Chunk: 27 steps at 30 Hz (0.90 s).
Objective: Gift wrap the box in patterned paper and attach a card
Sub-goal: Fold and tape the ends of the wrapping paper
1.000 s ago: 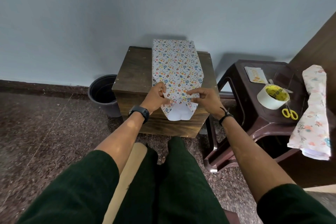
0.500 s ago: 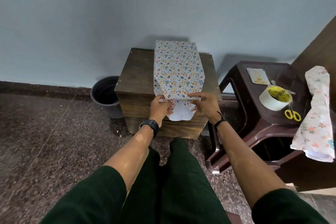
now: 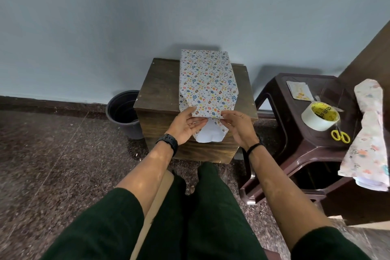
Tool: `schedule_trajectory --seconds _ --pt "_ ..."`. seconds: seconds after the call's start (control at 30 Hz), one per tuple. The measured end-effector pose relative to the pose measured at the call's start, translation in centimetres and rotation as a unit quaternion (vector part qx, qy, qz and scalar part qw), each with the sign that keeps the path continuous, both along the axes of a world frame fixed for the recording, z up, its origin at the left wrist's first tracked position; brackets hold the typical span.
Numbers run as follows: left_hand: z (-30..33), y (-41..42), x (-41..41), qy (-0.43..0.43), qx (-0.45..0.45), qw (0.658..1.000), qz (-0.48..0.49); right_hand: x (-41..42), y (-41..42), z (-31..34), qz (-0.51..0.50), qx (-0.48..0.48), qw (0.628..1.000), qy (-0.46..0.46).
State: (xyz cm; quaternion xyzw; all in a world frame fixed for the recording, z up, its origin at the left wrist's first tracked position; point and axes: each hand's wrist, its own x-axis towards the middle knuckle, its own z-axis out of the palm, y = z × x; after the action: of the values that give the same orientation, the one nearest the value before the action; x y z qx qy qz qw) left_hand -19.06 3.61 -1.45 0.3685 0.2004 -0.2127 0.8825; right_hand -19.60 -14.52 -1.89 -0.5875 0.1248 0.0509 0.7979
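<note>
The box wrapped in patterned paper [image 3: 207,82] is lying on the wooden stool [image 3: 158,88]. The left hand [image 3: 185,125] is pressing straight fingers on the near flap; the right hand [image 3: 238,125] is pinching the paper's near-right fold. The card [image 3: 299,89] is lying on the plastic stool [image 3: 295,143], far right.

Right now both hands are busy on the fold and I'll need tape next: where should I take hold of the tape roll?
Probably from above with the right hand, which is nearer. The tape roll lies flat on the brown stool, hole facing up, so thumb inside the yellow core and fingers on the white outer wall. Mind the yellow scissors beside it.
</note>
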Motion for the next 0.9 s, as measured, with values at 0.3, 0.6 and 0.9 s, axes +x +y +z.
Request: schedule_trajectory --seconds 0.3,0.6,0.9 --pt "0.1 0.2 0.7 0.002 0.053 0.998 -0.02 0.7 1.8 -0.6 -0.148 0.074 0.985 0.044" --pt "0.2 0.0 1.1 0.007 0.055 0.998 -0.018 1.4 3.0 -0.5 -0.18 0.126 0.97 0.106" --pt "0.0 0.2 1.7 -0.016 0.057 0.998 -0.01 2.1 4.0 1.0 -0.137 0.152 0.969 0.139"
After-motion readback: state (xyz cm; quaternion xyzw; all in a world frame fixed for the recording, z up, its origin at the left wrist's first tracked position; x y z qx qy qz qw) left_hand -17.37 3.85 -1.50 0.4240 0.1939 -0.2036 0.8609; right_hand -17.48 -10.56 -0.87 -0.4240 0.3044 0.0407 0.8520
